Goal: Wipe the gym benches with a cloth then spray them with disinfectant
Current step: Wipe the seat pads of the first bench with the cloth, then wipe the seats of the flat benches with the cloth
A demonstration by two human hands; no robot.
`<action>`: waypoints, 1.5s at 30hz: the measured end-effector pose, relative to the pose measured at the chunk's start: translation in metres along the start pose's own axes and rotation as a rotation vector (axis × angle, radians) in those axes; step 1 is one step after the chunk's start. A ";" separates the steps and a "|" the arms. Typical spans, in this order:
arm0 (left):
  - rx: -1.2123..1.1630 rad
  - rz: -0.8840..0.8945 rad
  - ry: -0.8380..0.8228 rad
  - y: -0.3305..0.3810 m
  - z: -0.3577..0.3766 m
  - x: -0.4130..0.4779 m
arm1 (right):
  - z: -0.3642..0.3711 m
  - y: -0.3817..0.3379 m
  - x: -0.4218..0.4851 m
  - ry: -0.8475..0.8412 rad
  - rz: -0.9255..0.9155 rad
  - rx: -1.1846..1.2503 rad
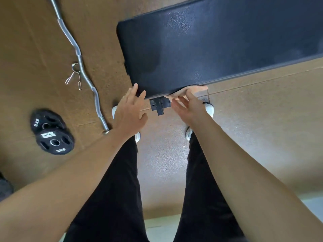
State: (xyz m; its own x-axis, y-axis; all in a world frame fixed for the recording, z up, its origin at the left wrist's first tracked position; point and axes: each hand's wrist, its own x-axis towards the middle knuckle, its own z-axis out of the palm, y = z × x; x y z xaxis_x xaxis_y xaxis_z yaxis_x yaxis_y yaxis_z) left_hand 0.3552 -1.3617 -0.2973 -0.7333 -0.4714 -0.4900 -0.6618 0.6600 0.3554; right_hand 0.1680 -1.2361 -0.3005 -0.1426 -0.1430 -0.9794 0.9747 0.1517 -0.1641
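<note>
A black padded gym bench (209,46) fills the upper right, with its near end just in front of my legs. My left hand (130,112) is open, fingers apart, and its fingertips touch the bench's near left corner. My right hand (188,106) is at the near edge, where thumb and fingers loosely pinch a pale peach cloth (197,89). Most of the cloth is tucked against the underside of the pad. The bench's black metal bracket (160,105) sticks out between my hands. No spray bottle is in view.
A curled chrome barbell (76,48) lies on the brown floor to the left, with a spring collar clip (75,74) beside it. Two black 5 kg weight plates (52,133) lie overlapping at the lower left. My black-trousered legs and white shoes stand under the bench end.
</note>
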 end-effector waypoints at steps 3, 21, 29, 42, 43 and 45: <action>-0.095 0.070 -0.030 -0.025 -0.004 -0.003 | 0.019 0.027 -0.006 0.044 -0.215 -0.745; -0.410 -0.154 -0.120 -0.183 -0.053 -0.054 | 0.207 0.113 -0.031 -0.127 0.076 0.281; -0.915 -0.356 0.079 -0.198 -0.136 -0.068 | 0.250 0.097 -0.093 -0.211 -0.169 -0.472; -1.255 -0.425 0.123 -0.159 -0.306 -0.058 | 0.334 0.050 -0.201 -0.414 -0.227 -0.379; -1.255 -0.425 0.137 -0.157 -0.319 -0.053 | 0.341 0.043 -0.205 -0.414 -0.229 -0.375; -1.217 -0.413 0.173 -0.155 -0.347 -0.041 | 0.357 0.030 -0.210 -0.424 -0.231 -0.377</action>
State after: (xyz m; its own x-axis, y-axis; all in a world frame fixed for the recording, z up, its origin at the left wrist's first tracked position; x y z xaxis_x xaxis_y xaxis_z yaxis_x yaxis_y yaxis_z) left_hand 0.4340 -1.6475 -0.0563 -0.3924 -0.6404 -0.6602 -0.4911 -0.4610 0.7391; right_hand 0.2883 -1.5506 -0.0582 -0.1869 -0.5784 -0.7940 0.7875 0.3949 -0.4731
